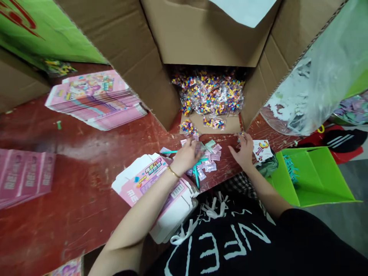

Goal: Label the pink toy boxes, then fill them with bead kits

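My left hand (188,155) rests on a heap of small clear and pink packets (211,159) on the red table (86,168), its fingers curled over them. Teal plastic tools (197,176) lie among the packets. My right hand (244,151) sits just right of the heap, fingers bent down near a small bag of coloured beads (240,135); whether it grips anything is hidden. Under my left forearm lies a stack of flat pink cartons (149,180). A big cardboard box (138,57) lies open ahead, full of bags of coloured beads (211,94).
A stack of pink flat cartons (97,99) lies at the left back, another pile (24,178) at the left edge. A pattern card (261,149) lies right of my right hand. A green bin (313,176) holds teal tools. A clear plastic bag (316,76) hangs at right.
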{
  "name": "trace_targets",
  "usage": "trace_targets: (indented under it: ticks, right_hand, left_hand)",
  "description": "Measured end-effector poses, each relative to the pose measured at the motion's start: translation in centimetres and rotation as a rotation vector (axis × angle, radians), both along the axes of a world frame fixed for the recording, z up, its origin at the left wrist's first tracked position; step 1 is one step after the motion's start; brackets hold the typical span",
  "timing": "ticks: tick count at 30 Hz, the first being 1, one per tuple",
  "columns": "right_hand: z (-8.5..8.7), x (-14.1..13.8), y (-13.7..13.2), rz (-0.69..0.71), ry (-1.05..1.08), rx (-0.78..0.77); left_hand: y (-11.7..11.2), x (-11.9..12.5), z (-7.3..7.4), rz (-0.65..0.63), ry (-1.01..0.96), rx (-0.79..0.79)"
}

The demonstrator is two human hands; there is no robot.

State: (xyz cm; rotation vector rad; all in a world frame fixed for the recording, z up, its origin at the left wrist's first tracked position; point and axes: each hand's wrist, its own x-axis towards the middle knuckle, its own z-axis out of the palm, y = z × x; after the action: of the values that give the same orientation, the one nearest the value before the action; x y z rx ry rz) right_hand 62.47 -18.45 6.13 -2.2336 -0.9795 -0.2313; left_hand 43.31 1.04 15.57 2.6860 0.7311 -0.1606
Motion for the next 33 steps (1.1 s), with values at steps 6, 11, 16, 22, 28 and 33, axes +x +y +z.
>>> trace_targets:
  ticks: [6, 11, 16, 22, 28, 33]
  right_hand:
    - [-1.9, 1.1, -1.2, 0.032, 0.062, 0.182]
    - [0.7, 1.7, 4.6, 0.148, 0.042, 0.229]
    - [0.6, 4.1, 11.4, 0.098, 0.199, -0.057]
    - [-0.6, 2.1, 15.5, 0.011, 0.330, -0.247]
    - [0.4, 5.4, 11.4, 0.230, 0.209, -0.191]
    - [-1.3, 2.2, -2.5, 0.460, 0.092, -0.012]
  left_hand:
    - [1.7, 3.8, -1.6, 0.082, 0.024, 0.073]
    - [4.8, 5.1, -3.8, 0.130, -0.008, 0.091]
    - [8.1, 5.8, -4.1, 0.250, -0.053, 0.127]
    - [8.0, 10.2, -5.1, 0.142, -0.126, 0.097]
    - [5.1, 12.4, -7.9, 0.044, -0.005, 0.071]
    - [4.9, 9.0, -7.3, -0.010, -0.224, 0.186]
